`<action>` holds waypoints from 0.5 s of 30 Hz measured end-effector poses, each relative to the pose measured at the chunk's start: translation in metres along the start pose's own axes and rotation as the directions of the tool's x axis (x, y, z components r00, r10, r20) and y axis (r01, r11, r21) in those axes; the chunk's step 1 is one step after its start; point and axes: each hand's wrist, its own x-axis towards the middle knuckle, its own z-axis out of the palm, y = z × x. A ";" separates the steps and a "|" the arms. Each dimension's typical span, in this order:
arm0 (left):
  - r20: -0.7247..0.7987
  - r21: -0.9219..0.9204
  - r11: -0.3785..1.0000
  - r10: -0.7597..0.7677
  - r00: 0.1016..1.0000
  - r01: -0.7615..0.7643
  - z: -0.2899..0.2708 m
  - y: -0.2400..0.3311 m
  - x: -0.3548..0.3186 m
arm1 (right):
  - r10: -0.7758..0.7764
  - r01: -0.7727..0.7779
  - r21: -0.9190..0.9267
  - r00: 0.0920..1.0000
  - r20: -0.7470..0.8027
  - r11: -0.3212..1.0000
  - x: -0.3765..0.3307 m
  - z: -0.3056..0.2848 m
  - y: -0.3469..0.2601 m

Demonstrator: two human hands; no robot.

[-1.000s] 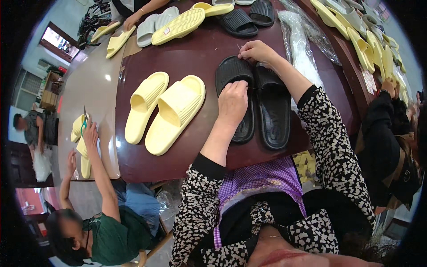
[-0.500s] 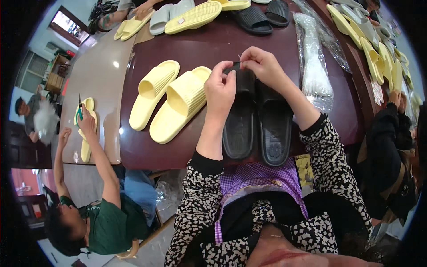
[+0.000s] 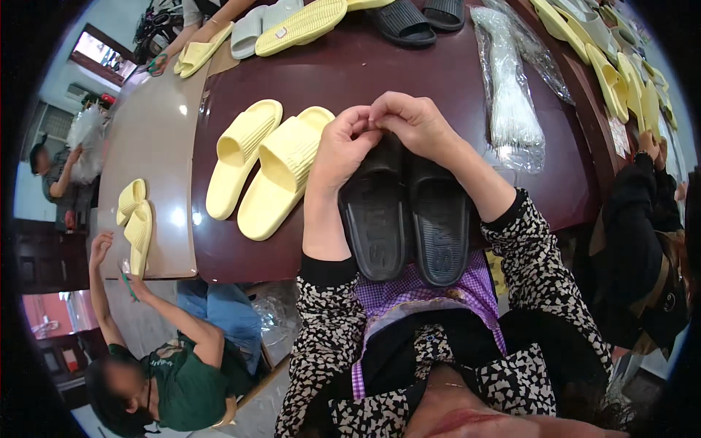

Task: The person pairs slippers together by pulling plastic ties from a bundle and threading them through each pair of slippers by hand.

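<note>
A pair of black slide slippers lies side by side in front of me, soles down: the left slipper (image 3: pixel 374 223) and the right slipper (image 3: pixel 441 226), heels at the table's near edge. My left hand (image 3: pixel 339 150) and my right hand (image 3: pixel 415 125) meet over the toe end of the left slipper. Both hands are closed, fingertips pinched close together; what they hold is too small or hidden to make out. Left of my hands sits a pair of pale yellow slippers, one slipper (image 3: pixel 241 164) beside the other slipper (image 3: pixel 283 179).
A clear plastic bag of thin white strands (image 3: pixel 513 102) lies right on the dark red table (image 3: pixel 409 66). More yellow, grey and black slippers (image 3: pixel 401 22) line the far edge. At left a co-worker (image 3: pixel 182 372) holds green-handled scissors (image 3: pixel 129 285) near yellow slippers (image 3: pixel 137 233).
My hands have come together and moved slightly left and nearer. The black slippers have shifted a little toward me. The co-worker's scissors hand has drawn back from the yellow slippers.
</note>
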 end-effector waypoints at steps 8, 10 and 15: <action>-0.148 -0.016 0.990 -0.138 0.979 0.137 -0.001 -0.002 0.007 | 0.226 -0.174 0.278 0.959 -0.169 0.945 -0.001 -0.008 0.009; -0.204 -0.072 0.987 -0.158 0.966 0.146 0.000 -0.002 0.008 | 0.265 -0.226 0.211 0.948 -0.178 0.951 -0.003 -0.010 0.010; -0.230 -0.151 0.979 -0.169 0.958 0.136 0.001 -0.003 0.005 | 0.247 -0.223 0.138 0.950 -0.191 0.965 -0.008 -0.006 0.009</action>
